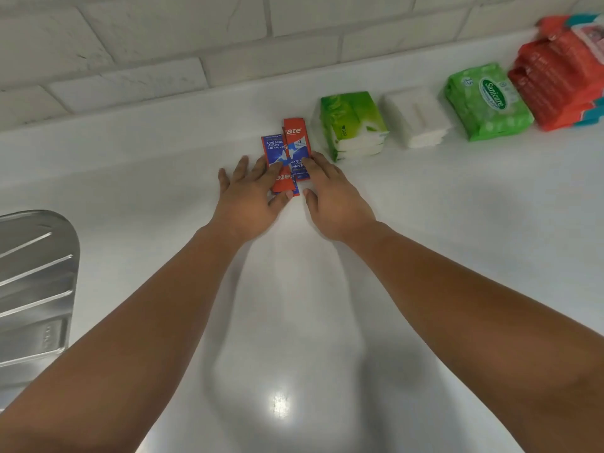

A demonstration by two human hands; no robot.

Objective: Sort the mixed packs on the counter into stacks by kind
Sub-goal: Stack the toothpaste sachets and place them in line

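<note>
Red and blue toothpaste sachets (289, 148) lie overlapped on the white counter (425, 207), near the wall. My left hand (251, 194) rests on their left side, fingers and thumb touching the lower sachet. My right hand (330, 191) presses its fingertips on the right sachet. To the right along the wall stand a green and white tissue stack (351, 124), a plain white pack stack (415, 117), a green wet wipes stack (487, 101) and a red pack stack (562, 73).
A white brick wall (163, 53) runs behind the counter. The ribbed metal drainboard of a sink (32, 289) sits at the left edge.
</note>
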